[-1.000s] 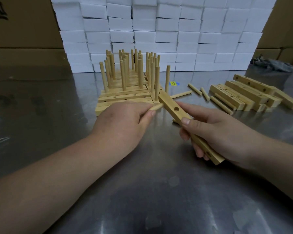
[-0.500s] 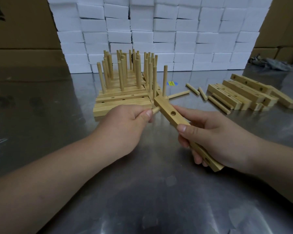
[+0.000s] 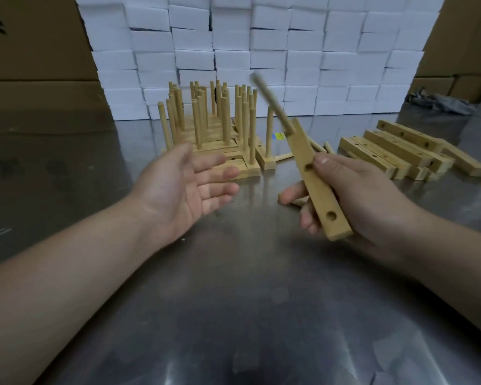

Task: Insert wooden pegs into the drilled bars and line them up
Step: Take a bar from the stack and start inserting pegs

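Above the steel worktop (image 3: 261,301), mid-pegging: holding the drilled bar (image 3: 314,187) clamped in the right grip (image 3: 358,201), one blurred peg (image 3: 272,102) seated at its far end, left grip (image 3: 189,187) spread and empty, next likely fetching a loose peg (image 3: 317,145) for the middle hole.

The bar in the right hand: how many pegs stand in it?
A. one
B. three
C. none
A: the bar held by the right hand has one blurred peg at its far end, and the two nearer holes are empty.
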